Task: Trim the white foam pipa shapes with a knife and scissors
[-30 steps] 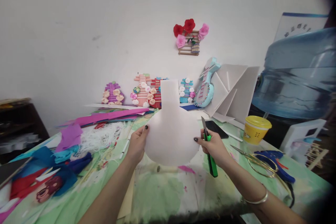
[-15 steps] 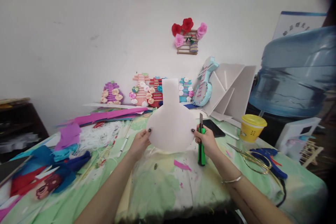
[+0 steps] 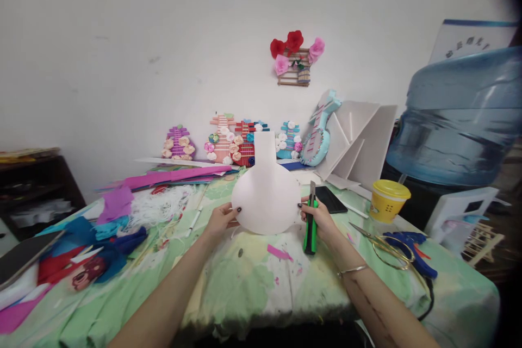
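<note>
A white board cutout (image 3: 266,196), round below with a straight neck on top, is held up in front of me over the table. My left hand (image 3: 223,218) pinches its left edge, thumb on the near face. At the right edge, the thumb and fingers of my right hand (image 3: 317,215) grip the board. That same hand also holds a green utility knife (image 3: 310,228) upright, its blade pointing up. On the tablecloth below lies a scrap of magenta paper (image 3: 279,252).
Gold scissors (image 3: 391,249), a blue-handled tool (image 3: 424,266) and a yellow tub (image 3: 389,200) are on the right. Behind stand small decorated instrument models (image 3: 244,141) and white boards (image 3: 359,130). Coloured fabric (image 3: 81,250) and white string (image 3: 163,207) lie left.
The cutout has dropped slightly and tilted back a little, appearing smaller. Both hands keep their hold, and the knife stays in my right hand. The view has shifted slightly.
</note>
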A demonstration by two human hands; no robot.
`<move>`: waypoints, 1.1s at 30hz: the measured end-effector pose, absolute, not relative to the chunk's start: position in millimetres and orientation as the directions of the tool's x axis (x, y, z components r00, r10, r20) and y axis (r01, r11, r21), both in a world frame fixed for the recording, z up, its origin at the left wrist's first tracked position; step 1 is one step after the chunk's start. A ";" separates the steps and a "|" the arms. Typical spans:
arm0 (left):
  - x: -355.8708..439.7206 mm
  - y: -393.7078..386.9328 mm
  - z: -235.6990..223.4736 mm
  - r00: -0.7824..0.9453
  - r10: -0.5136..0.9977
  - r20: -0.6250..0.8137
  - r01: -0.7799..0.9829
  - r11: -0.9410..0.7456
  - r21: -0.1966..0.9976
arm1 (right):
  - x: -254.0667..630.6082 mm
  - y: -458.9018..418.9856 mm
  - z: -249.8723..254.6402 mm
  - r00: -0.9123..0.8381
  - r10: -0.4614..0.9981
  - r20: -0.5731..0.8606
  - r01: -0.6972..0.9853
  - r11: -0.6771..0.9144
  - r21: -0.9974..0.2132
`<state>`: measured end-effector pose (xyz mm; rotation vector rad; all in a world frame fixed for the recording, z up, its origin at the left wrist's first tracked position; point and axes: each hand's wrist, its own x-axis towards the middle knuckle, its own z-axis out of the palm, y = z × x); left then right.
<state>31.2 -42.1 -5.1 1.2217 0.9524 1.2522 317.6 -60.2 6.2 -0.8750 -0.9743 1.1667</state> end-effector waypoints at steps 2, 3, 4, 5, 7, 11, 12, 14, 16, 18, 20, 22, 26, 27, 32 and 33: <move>30.4 -42.0 -5.8 0.119 0.989 0.092 -0.143 -0.075 0.987 | 318.5 -59.4 5.8 0.118 0.983 0.143 -0.321 0.174 -0.931; 30.3 -42.1 -5.9 0.120 0.989 0.086 -0.136 -0.070 0.988 | 318.9 -59.0 5.4 0.122 0.983 0.139 -0.318 0.171 -0.932; 30.2 -42.3 -6.0 0.122 0.989 0.081 -0.129 -0.065 0.989 | 319.2 -58.4 4.8 0.126 0.983 0.137 -0.315 0.170 -0.934; 30.2 -42.5 -6.0 0.125 0.989 0.076 -0.123 -0.061 0.990 | 319.5 -57.8 4.0 0.129 0.982 0.135 -0.312 0.170 -0.935; 30.3 -43.0 -6.1 0.127 0.989 0.070 -0.117 -0.055 0.992 | 320.4 -56.3 1.8 0.133 0.982 0.135 -0.307 0.171 -0.936; 30.7 -44.2 -5.8 0.120 0.991 0.058 -0.114 -0.044 0.993 | 322.7 -53.1 -2.9 0.131 0.981 0.140 -0.303 0.174 -0.937; 30.8 -44.5 -5.6 0.120 0.991 0.054 -0.114 -0.041 0.993 | 323.2 -52.6 -3.7 0.130 0.981 0.141 -0.303 0.175 -0.937; 31.1 -44.8 -5.4 0.121 0.992 0.048 -0.115 -0.034 0.993 | 323.8 -52.0 -4.5 0.128 0.981 0.143 -0.301 0.176 -0.937; 31.3 -44.7 -5.5 0.119 0.992 0.044 -0.119 -0.030 0.992 | 323.9 -52.1 -4.4 0.126 0.982 0.144 -0.300 0.176 -0.938; 31.6 -44.2 -6.0 0.114 0.993 0.039 -0.122 -0.025 0.992 | 323.7 -52.6 -3.8 0.122 0.982 0.145 -0.300 0.175 -0.938; 31.8 -43.6 -6.7 0.111 0.993 0.034 -0.124 -0.020 0.992 | 323.4 -53.4 -3.2 0.116 0.983 0.145 -0.302 0.174 -0.937; 32.0 -43.4 -7.4 0.112 0.993 0.030 -0.126 -0.016 0.992 | 323.1 -54.4 -2.5 0.108 0.983 0.146 -0.304 0.172 -0.937; 32.3 -43.9 -8.4 0.127 0.991 0.031 -0.130 -0.014 0.991 | 322.7 -56.0 -1.2 0.106 0.984 0.143 -0.304 0.169 -0.938; 32.3 -44.1 -8.5 0.130 0.991 0.032 -0.132 -0.014 0.991 | 322.7 -56.2 -1.0 0.107 0.984 0.141 -0.303 0.167 -0.938; 32.4 -45.1 -7.6 0.139 0.990 0.033 -0.128 -0.016 0.992 | 323.0 -56.0 -1.0 0.108 0.985 0.135 -0.304 0.162 -0.939; 32.4 -45.4 -7.1 0.139 0.990 0.032 -0.126 -0.015 0.992 | 323.1 -55.9 -1.0 0.108 0.985 0.136 -0.304 0.163 -0.939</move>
